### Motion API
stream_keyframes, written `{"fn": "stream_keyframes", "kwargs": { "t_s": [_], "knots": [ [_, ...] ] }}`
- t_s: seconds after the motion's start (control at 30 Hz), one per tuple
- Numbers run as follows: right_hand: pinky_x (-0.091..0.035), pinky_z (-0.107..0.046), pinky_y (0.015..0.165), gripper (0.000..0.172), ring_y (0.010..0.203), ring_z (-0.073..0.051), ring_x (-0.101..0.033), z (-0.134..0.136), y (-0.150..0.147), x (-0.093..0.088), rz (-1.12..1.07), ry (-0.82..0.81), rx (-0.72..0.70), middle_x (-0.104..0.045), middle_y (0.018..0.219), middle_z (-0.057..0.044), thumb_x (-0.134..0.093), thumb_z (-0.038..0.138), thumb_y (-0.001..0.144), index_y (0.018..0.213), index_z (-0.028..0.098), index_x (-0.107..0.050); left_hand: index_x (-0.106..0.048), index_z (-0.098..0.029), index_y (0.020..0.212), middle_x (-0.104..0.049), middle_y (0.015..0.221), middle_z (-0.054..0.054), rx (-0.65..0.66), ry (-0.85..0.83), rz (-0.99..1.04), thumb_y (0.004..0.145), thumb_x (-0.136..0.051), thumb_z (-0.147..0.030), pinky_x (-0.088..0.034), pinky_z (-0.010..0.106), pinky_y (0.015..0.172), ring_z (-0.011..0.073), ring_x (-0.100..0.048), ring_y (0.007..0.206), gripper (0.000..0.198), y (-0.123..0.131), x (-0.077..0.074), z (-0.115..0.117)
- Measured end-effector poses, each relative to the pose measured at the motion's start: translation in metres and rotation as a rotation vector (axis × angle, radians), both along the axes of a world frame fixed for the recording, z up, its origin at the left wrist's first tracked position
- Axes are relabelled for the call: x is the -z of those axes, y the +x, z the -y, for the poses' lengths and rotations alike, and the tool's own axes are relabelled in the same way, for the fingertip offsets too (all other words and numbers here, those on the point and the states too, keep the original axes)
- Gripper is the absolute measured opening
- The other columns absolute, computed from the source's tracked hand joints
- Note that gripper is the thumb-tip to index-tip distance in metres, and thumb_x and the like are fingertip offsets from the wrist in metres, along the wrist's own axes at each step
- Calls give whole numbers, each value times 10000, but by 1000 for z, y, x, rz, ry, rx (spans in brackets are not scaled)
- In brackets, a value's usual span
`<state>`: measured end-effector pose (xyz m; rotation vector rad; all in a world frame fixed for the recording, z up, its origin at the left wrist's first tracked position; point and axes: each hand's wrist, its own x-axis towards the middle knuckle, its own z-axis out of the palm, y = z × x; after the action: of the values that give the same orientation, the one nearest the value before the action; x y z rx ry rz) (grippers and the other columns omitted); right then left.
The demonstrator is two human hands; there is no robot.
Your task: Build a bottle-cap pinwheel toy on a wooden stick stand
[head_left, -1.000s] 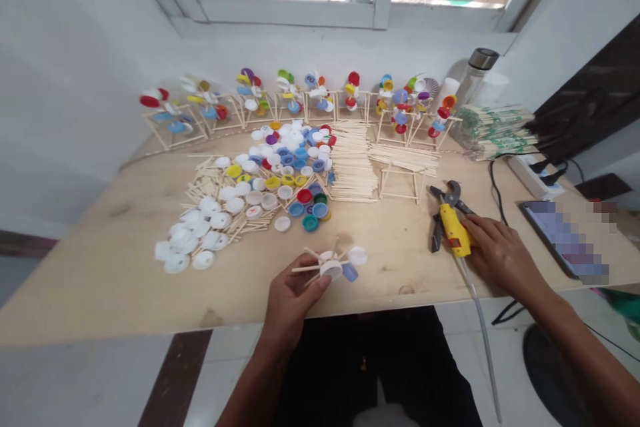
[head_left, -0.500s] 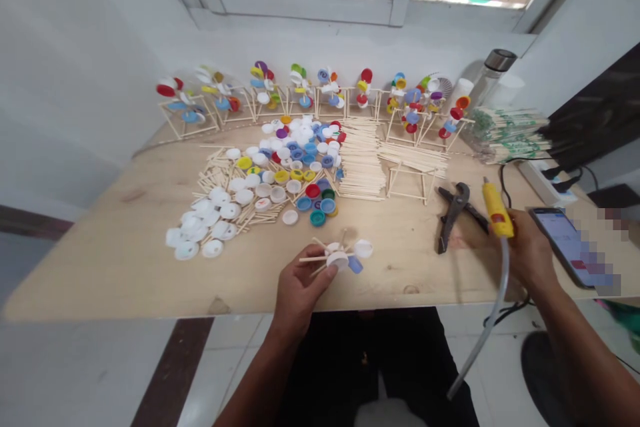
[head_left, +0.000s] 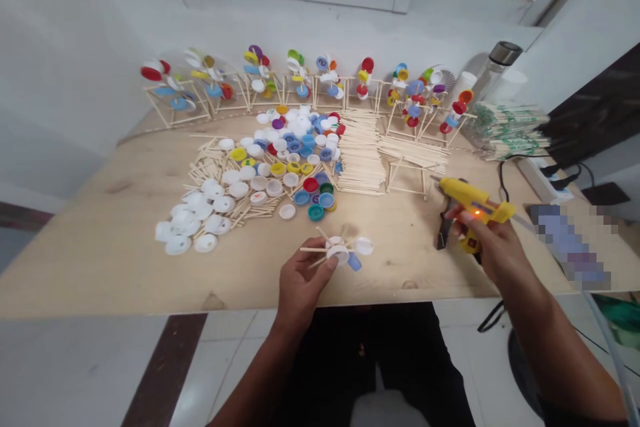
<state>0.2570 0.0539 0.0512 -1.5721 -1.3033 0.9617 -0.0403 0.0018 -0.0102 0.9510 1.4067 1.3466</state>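
My left hand (head_left: 306, 280) is closed on a small wheel of bottle caps and sticks (head_left: 338, 254) near the table's front edge. Thin wooden sticks poke out of its hub, and a white cap and a blue cap sit on its right side. In my right hand (head_left: 493, 243) is a yellow hot glue gun (head_left: 465, 195), its nozzle pointing left and an orange light glowing on its side. A clear glue stick trails out of its back. Black-handled cutters (head_left: 443, 230) lie partly hidden behind the glue gun.
Loose bottle caps (head_left: 274, 188) and wooden sticks (head_left: 361, 153) cover the middle of the table (head_left: 120, 267). Several finished cap wheels on stick frames (head_left: 300, 80) line the wall. A stick frame (head_left: 407, 177), a power strip (head_left: 545, 180) and a phone (head_left: 550, 227) are at right.
My right hand has swung the glue gun left and turned it, from nozzle up to nozzle left, over the cutters. My left hand has stayed nearly still with the cap wheel.
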Motion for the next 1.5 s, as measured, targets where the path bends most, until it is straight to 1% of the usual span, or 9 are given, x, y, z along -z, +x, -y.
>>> {"fn": "stream_keyframes", "kwargs": {
  "t_s": [0.1, 0.17, 0.27, 0.33, 0.53, 0.77, 1.03, 1.3, 1.5],
  "knots": [
    [-479, -260, 605, 270, 729, -172, -595, 21, -23, -9, 104, -82, -198, -653, 835, -47, -614, 446, 830, 922, 198, -667, -649, -170, 933, -698, 976, 80, 5, 54, -99, 707, -705, -441, -531, 375, 846, 234, -666, 926, 357, 0, 2, 2],
    [-506, -272, 684, 248, 835, -192, -615, 35, -36, -14, 164, -67, -323, -662, 918, -57, -592, 429, 857, 927, 205, -673, -637, -181, 941, -685, 974, 67, -4, 92, -169, 729, -689, -414, -526, 366, 855, 222, -659, 931, 320, 0, 0, 3],
    [-518, -268, 701, 211, 890, -198, -628, 49, -51, -15, 180, -17, -434, -657, 965, -54, -545, 384, 898, 960, 218, -660, -621, -192, 947, -663, 947, 45, -18, 152, -265, 757, -671, -359, -516, 341, 858, 197, -647, 913, 258, -1, -4, 5],
    [-514, -264, 690, 184, 890, -199, -631, 54, -58, -11, 188, 1, -468, -655, 954, -51, -538, 354, 907, 974, 218, -642, -612, -195, 949, -650, 932, 38, -23, 186, -312, 768, -663, -335, -513, 328, 848, 185, -639, 894, 234, -1, -6, 6],
    [-481, -268, 688, 149, 826, -177, -609, 56, -67, 2, 243, 14, -485, -620, 914, -38, -537, 340, 912, 944, 207, -595, -595, -204, 959, -624, 909, 31, -24, 255, -388, 785, -652, -310, -508, 302, 792, 182, -621, 892, 211, -2, -6, 7],
    [-402, -239, 582, 169, 635, -117, -494, 55, -76, -1, 266, 7, -462, -496, 735, 21, -534, 351, 909, 833, 201, -524, -581, -202, 997, -616, 926, 38, -60, 277, -492, 787, -640, -338, -517, 320, 798, 184, -618, 888, 257, -1, -6, 7],
    [-374, -241, 550, 201, 608, -119, -463, 55, -80, -3, 330, 43, -444, -464, 691, 25, -514, 368, 913, 790, 215, -470, -582, -210, 1011, -611, 936, 36, -52, 314, -540, 796, -637, -314, -521, 310, 803, 180, -615, 893, 246, 0, -10, 7],
    [-395, -252, 589, 190, 636, -133, -511, 55, -81, -1, 366, 56, -419, -512, 703, 16, -527, 356, 898, 781, 210, -486, -580, -209, 1019, -612, 955, 38, -51, 326, -559, 793, -647, -285, -513, 314, 828, 181, -611, 911, 248, -1, -9, 8],
    [-371, -241, 545, 198, 598, -123, -476, 55, -83, -2, 376, 71, -407, -494, 684, 22, -525, 362, 900, 776, 212, -485, -581, -209, 1016, -614, 949, 31, -58, 334, -574, 790, -649, -287, -512, 294, 816, 169, -614, 896, 248, -1, -11, 7]
  ]
}}
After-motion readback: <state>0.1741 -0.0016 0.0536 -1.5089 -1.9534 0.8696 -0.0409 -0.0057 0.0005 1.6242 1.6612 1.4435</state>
